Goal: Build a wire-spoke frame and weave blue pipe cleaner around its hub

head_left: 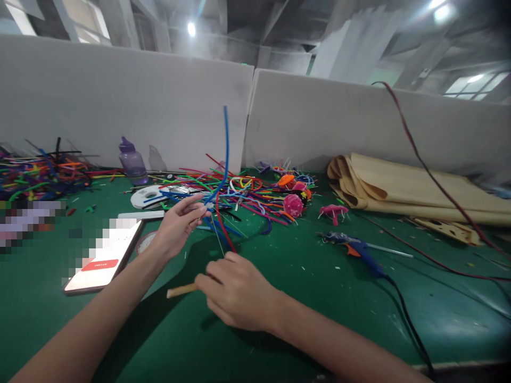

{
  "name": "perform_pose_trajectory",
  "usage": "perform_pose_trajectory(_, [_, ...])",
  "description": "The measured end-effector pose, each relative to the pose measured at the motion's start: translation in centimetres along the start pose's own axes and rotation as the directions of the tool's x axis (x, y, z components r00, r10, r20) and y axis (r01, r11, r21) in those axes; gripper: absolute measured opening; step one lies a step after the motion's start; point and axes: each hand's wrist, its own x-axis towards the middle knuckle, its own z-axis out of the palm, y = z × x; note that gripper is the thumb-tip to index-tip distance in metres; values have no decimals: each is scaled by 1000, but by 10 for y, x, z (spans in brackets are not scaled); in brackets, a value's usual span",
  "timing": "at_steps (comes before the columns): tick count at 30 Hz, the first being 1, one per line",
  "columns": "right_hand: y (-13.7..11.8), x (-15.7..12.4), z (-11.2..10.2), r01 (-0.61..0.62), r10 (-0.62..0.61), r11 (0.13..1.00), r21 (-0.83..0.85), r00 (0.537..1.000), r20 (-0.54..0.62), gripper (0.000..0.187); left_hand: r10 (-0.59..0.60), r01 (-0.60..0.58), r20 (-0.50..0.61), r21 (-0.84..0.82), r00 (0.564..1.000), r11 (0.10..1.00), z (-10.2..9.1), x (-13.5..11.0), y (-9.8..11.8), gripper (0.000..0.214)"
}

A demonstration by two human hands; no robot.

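My left hand (179,226) is closed in a pinch on a blue pipe cleaner (227,143), whose long end rises above the fingertips and bends at the bottom. A small pale blue and white bit shows at those fingertips, too small to make out. My right hand (243,292) is curled shut lower down, over the tabletop. A short tan stick (181,290) pokes out of its left side. Between the two hands runs a thin pale strand (217,236), pulled straight. Just behind the right hand's knuckles, a red pipe cleaner (223,226) hangs or lies; which one I cannot tell.
Loose pipe cleaners (255,199) lie in a heap behind my hands, beside pink and orange pieces (293,205). A lit phone (107,255), a white spool (139,198) and a purple bottle (133,162) stand left. Right are a blue glue gun (365,255) with cord and brown paper (415,186).
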Motion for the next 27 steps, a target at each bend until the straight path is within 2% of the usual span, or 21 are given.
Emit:
perform_pose_trajectory(2, [5, -21, -17, -128, 141, 980, 152, 987, -81, 17, -27, 26, 13, 22, 1000, 999, 3, -2, -3, 39])
perform_pose_trajectory(4, [17, -36, -27, -223, 269, 944, 242, 946, -180, 17, -53, 52, 35, 49, 998, 997, 6, -4, -5, 40])
perform_pose_trajectory(6, [33, -43, -30, -322, 366, 925, 202, 899, -240, 15, -78, 74, 68, 65, 995, 995, 8, -6, -7, 39])
perform_pose_trajectory(7, [41, -43, -28, -349, 378, 924, 155, 893, -244, 15, -90, 84, 77, 71, 993, 994, 8, -8, -8, 39])
perform_pose_trajectory(10, [58, -41, -18, -358, 355, 933, 26, 907, -226, 17, -137, 126, 90, 111, 986, 986, 10, -12, -10, 38])
perform_pose_trajectory(14, [61, -38, -6, -345, 332, 938, -31, 921, -204, 17, -186, 163, 145, 157, 972, 974, 12, -15, -13, 39])
perform_pose_trajectory(19, [59, -41, -4, -341, 323, 939, -38, 917, -235, 16, -219, 193, 164, 161, 962, 968, 12, -14, -16, 38])
perform_pose_trajectory(27, [60, -43, -2, -318, 274, 938, -139, 924, -265, 18, -244, 217, 197, 149, 949, 965, 15, -16, -15, 38])
